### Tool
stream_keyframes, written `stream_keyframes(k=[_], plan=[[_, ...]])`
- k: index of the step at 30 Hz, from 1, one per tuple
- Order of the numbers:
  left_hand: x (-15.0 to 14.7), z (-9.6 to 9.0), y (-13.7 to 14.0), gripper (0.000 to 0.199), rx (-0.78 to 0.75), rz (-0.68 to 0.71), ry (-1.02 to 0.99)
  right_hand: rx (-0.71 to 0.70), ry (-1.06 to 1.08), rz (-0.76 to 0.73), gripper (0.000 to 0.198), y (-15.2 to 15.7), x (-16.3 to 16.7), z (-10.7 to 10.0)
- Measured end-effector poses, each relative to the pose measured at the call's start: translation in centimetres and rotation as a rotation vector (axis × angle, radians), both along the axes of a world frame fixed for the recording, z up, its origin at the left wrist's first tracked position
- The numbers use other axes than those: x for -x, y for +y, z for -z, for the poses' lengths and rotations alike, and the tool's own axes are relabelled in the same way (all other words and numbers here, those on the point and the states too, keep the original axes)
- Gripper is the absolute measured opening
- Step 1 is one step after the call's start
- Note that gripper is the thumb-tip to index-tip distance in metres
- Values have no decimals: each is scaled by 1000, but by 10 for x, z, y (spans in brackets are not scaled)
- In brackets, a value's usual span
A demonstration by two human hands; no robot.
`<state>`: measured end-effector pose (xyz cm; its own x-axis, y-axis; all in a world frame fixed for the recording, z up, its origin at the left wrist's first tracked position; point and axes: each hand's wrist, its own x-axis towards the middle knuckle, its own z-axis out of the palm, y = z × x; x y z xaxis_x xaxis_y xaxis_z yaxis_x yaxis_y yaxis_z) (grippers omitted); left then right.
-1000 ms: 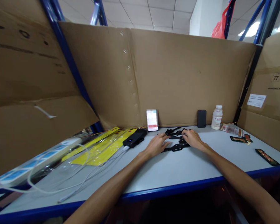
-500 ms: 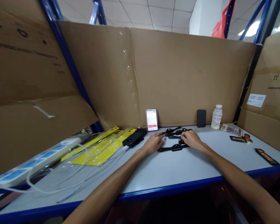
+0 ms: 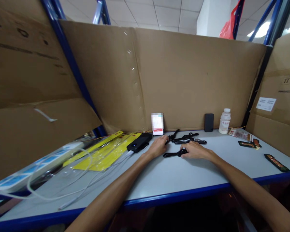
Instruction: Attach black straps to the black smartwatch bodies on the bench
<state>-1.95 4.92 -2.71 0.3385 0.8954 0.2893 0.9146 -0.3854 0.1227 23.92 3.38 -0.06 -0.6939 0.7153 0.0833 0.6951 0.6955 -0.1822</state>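
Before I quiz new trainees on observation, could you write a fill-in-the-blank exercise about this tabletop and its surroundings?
The black watch nearest the front edge is touched by the person's ____ hand.
The bottle has a ____ cap.
The packaging card beside the black device is ____.
The bag at upper right is ____.

Right; white; yellow; red.

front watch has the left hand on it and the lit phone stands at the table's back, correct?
One slip: the head view shows the right hand on the front watch; the lit phone does stand at the table's back.
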Motion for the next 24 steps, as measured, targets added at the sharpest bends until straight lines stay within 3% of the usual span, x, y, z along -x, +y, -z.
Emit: stream_keyframes(k=[4,11,24], plan=[[-2,2,-3,44,9,-60,6,-3,-17,16,43,0,0,-1],[-3,5,-2,24,26,-185,119,-6,-19,11,43,-3,1,-3],[-13,8,-1,25,49,-215,104,-10,-45,25,42,-4,2,-4]])
